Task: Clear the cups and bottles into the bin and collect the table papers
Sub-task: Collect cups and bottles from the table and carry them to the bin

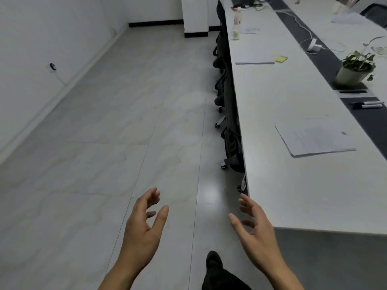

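A stack of white printed paper sheets [314, 139] is laid flat on the long white table [293, 185], toward its near end. A 2nd, thinner stack of white sheets [254, 58] is seen farther along, with a yellow sticky-note pad [281, 59] just beside it. Beyond these, a pale plastic bottle [236, 26] is stood upright near the table's left edge. The left hand [144, 225] and the right hand [255, 227] are held over the grey tiled floor [104, 143], fingers loosely spread, nothing grasped. A potted green plant [354, 72] is set on the table's dark centre strip. Black office chairs [228, 97] are tucked under the edge.
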`<move>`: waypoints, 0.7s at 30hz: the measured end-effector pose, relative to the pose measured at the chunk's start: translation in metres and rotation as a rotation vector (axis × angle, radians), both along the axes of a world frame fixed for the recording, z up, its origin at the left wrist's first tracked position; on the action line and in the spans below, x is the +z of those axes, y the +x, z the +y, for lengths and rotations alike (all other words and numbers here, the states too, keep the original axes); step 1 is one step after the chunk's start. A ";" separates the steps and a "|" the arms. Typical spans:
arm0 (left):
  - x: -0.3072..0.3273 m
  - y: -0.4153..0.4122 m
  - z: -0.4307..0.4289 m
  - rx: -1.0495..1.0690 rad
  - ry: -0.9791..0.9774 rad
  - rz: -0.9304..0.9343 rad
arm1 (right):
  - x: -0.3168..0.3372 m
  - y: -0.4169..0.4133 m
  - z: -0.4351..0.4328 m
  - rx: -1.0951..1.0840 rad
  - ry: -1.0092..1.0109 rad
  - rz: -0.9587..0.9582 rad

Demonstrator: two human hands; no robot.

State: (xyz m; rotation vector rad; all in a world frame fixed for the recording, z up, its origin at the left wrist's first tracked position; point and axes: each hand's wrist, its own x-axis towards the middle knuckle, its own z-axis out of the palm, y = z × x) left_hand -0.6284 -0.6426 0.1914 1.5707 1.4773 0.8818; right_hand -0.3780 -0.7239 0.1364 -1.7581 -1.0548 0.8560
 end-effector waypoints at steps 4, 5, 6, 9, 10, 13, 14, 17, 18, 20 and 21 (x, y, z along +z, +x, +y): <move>0.037 -0.002 0.119 0.078 0.051 -0.031 | 0.040 0.001 0.146 0.120 0.026 -0.027; 0.038 -0.006 0.143 0.117 0.044 -0.053 | 0.044 0.001 0.177 0.135 0.030 -0.020; 0.035 -0.010 0.166 0.158 0.031 -0.078 | 0.046 0.000 0.205 0.143 0.028 -0.009; 0.019 -0.022 0.239 0.240 -0.011 -0.123 | 0.036 -0.007 0.291 0.176 0.012 0.009; 0.012 -0.025 0.266 0.256 -0.017 -0.123 | 0.030 -0.009 0.320 0.176 0.002 0.018; -0.006 -0.032 0.358 0.265 -0.020 -0.137 | 0.015 -0.015 0.413 0.156 -0.013 0.040; -0.008 -0.034 0.393 0.260 -0.023 -0.142 | 0.014 -0.016 0.445 0.139 -0.017 0.043; -0.002 -0.034 0.501 0.208 -0.040 -0.140 | 0.024 -0.020 0.536 0.080 -0.026 0.055; 0.003 -0.032 0.537 0.176 -0.036 -0.124 | 0.031 -0.020 0.564 0.060 -0.015 0.058; 0.012 -0.023 0.610 0.099 -0.035 -0.092 | 0.043 -0.014 0.619 0.017 0.006 0.065; 0.016 -0.017 0.645 0.062 -0.038 -0.078 | 0.047 -0.011 0.644 -0.007 0.010 0.073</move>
